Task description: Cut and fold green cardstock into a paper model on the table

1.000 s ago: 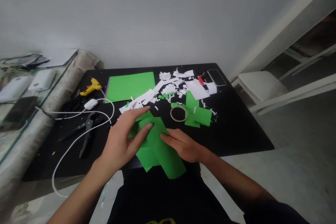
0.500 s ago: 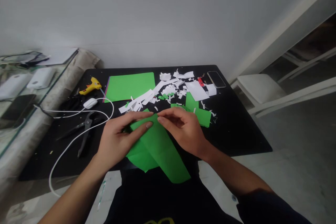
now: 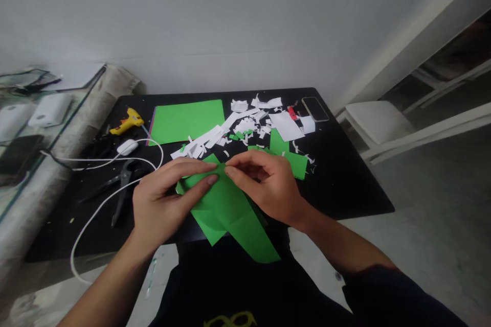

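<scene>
A folded green paper (image 3: 230, 204) hangs between my hands over the table's front edge, its lower corners reaching toward my lap. On its upper left side, my left hand (image 3: 164, 194) pinches it, thumb on the near face and fingers behind. My right hand (image 3: 268, 184) grips the top edge between thumb and forefinger, with the fingertips of both hands close together. Creases run across the paper's middle. The remaining fingers of my right hand are curled and partly hidden.
White paper scraps (image 3: 245, 125) lie behind my hands beside a stack of green sheets (image 3: 186, 121). Left are a yellow glue gun (image 3: 128, 121), pliers (image 3: 123, 189) and a white cable (image 3: 90, 222). A red cutter (image 3: 292, 113), a phone (image 3: 315, 109) and green pieces (image 3: 295, 163) lie right.
The paper's lower flaps have shifted and spread, with its creases showing more. Both hands keep their pinch at the top edge. The whole view has tilted slightly.
</scene>
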Demonstrator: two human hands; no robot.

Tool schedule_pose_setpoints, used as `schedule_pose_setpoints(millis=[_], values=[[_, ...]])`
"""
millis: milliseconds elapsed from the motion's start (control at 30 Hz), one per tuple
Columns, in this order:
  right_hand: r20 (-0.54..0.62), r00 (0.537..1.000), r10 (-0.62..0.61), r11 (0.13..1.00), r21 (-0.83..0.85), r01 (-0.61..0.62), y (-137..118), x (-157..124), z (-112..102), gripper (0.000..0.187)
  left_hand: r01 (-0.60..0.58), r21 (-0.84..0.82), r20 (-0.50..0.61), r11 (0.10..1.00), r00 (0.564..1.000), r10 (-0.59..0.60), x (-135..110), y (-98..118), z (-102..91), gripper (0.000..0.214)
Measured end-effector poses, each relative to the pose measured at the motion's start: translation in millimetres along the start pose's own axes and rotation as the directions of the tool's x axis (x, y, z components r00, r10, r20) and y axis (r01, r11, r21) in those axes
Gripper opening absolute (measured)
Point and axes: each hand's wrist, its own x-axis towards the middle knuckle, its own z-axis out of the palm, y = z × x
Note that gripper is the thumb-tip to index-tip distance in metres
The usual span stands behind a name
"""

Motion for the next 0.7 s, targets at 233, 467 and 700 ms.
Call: schedule_pose_setpoints(millis=[233,467,700], values=[[0.008,0.998,-0.068,0.997,-0.033,0.068,0.1,1.8,2.3,0.007,-0.005,-0.015,-0.015,1.0,1.0,0.004,-0.4,-0.7,-1.2,0.027],[0.026,0.998,-0.061,0.998,-0.029,0.062,0.4,2.4,0.3,0.005,-0.005,0.001,-0.011,1.0,1.0,0.005,1.2,-0.4,-0.2,0.027],[0.039,0.999,-0.034,0.999,0.008,0.033,-0.8,3.4,-0.5,0.004,-0.003,0.002,-0.005,1.0,1.0,0.003,1.7,1.0,0.5,0.026]])
